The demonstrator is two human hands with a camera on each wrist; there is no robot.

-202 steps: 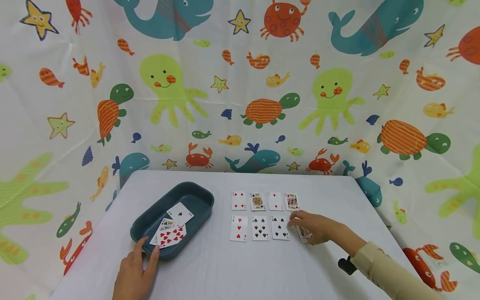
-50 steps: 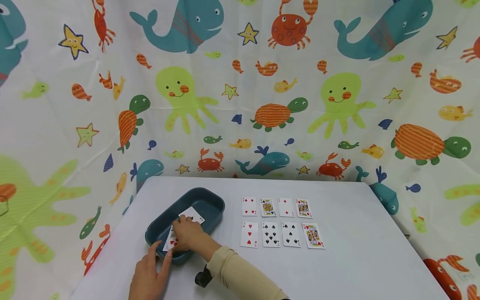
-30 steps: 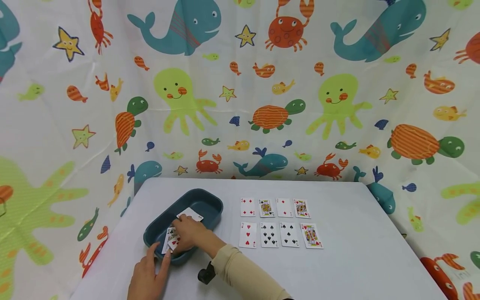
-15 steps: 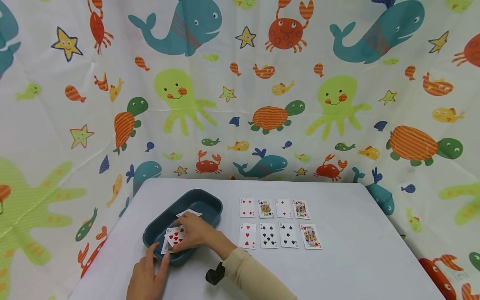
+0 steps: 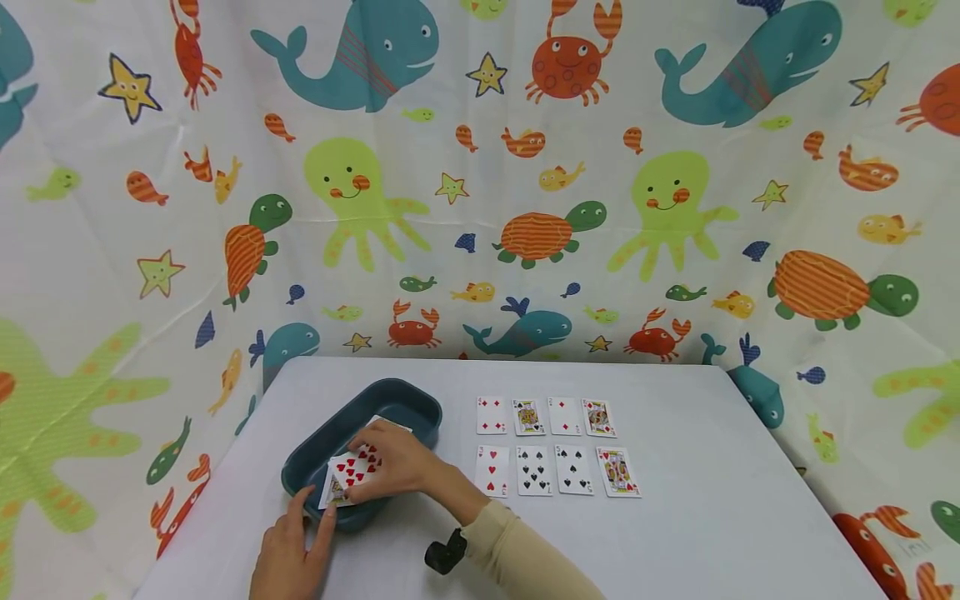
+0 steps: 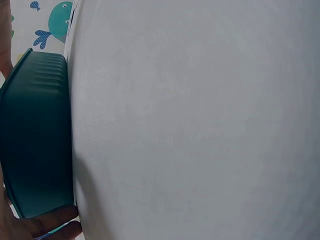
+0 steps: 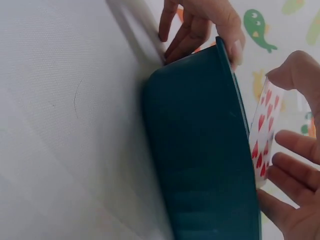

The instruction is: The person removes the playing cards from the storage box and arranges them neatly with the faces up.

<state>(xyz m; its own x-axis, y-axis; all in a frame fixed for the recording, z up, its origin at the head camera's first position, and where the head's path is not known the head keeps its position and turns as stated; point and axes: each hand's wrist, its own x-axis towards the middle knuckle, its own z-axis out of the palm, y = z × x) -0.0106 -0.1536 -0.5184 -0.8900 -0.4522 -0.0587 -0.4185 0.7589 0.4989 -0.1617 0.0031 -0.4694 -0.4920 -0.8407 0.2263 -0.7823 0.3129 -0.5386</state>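
A dark teal plastic tray (image 5: pixel 307 450) stands at the left of the white table. My left hand (image 5: pixel 288 550) holds its near end; in the right wrist view the thumb lies over the rim and the fingers are outside the wall. My right hand (image 5: pixel 397 462) pinches a playing card (image 5: pixel 354 469) with several red hearts, its thumb on one edge and fingers at the other. In the right wrist view this hearts card (image 7: pixel 262 132) shows tilted above the tray's rim. Under it lies a face card (image 5: pixel 330 498); another white card (image 5: pixel 396 426) lies farther back, partly hidden by the right hand.
Right of the tray, face-up cards lie in two rows: the back row ends with a face card of diamonds (image 5: pixel 599 418), the front row with a king of hearts (image 5: pixel 618 472). A curtain with sea animals (image 5: pixel 532 229) hangs behind the table (image 5: pixel 712 467).
My right hand has left the king of hearts at the front row's right end and reached into the tray. It has lifted the hearts card slightly. The left hand keeps its hold.
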